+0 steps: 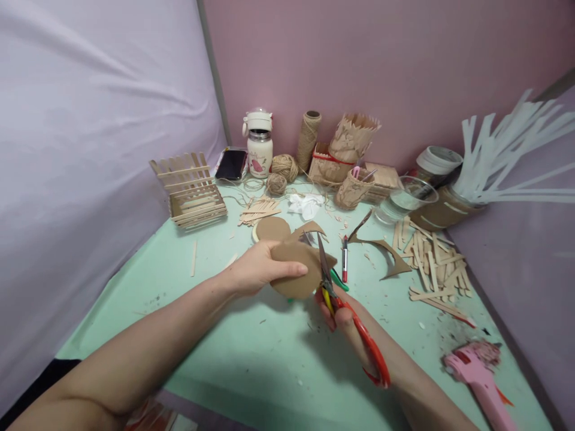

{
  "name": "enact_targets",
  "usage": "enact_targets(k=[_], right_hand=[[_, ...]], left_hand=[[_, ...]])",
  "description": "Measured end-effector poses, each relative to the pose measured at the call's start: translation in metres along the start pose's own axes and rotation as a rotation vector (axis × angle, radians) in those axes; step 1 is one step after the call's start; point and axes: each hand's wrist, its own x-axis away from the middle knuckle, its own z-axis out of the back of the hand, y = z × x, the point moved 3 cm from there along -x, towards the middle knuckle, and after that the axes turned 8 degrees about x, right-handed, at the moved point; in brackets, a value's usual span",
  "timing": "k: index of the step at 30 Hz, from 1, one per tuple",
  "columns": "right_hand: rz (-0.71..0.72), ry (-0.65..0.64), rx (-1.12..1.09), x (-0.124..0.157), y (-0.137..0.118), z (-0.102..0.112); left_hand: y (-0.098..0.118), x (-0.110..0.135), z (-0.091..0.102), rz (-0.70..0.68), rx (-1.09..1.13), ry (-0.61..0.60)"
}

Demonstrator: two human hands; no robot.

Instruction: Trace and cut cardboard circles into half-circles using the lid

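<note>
My left hand (258,269) pinches a rounded piece of brown cardboard (294,269) above the green table (233,353). My right hand (348,323) grips red-handled scissors (354,326), whose blades (323,263) point away from me and bite into the cardboard's right edge. A cut brown cardboard disc (272,228) lies just beyond, and a curved cardboard offcut (386,254) lies to the right. A red marker pen (344,258) rests beside the blades.
A pink glue gun (478,374) lies at the near right. Loose wooden sticks (433,266) are piled on the right. A stick crate (192,191), phone (232,164), flask (259,143), twine spools (296,149), paper-wrapped jars (354,155) and a glass bowl (406,200) line the back.
</note>
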Motion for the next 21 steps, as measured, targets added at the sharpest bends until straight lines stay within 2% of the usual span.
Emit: enact_targets(k=[3,9,21], right_hand=[[0.010,-0.036,0.009,0.0012,-0.0037,0.0009],[0.006,-0.077,0.063,0.0053,-0.0028,0.0039],[-0.123,-0.069,0.079,0.0084,0.0016,0.0007]], left_hand=[[-0.0022,0.0010,-0.0035,0.057,0.056,-0.087],[-0.0027,0.0015,-0.0053,0.061,0.053,-0.059],[-0.0078,0.0006,-0.0015,0.105,0.066,-0.132]])
